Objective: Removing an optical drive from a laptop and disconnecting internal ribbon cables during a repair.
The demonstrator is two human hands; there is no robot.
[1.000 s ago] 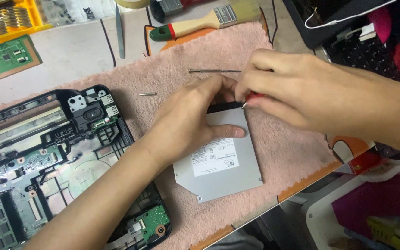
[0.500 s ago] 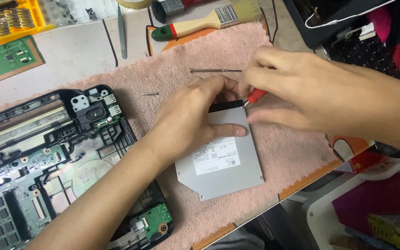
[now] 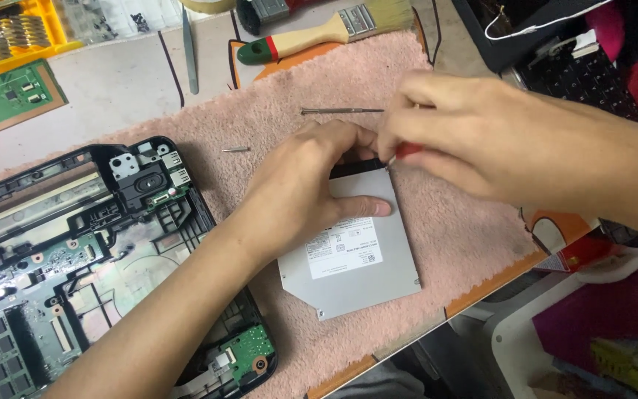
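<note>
Centrally, white label tops drive.

White rectangular label on grey drive

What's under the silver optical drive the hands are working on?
The silver optical drive lies flat on a pink towel, which spreads out around it. Whatever is beneath the towel there is covered; the left hand hides the drive's far corner.
</note>
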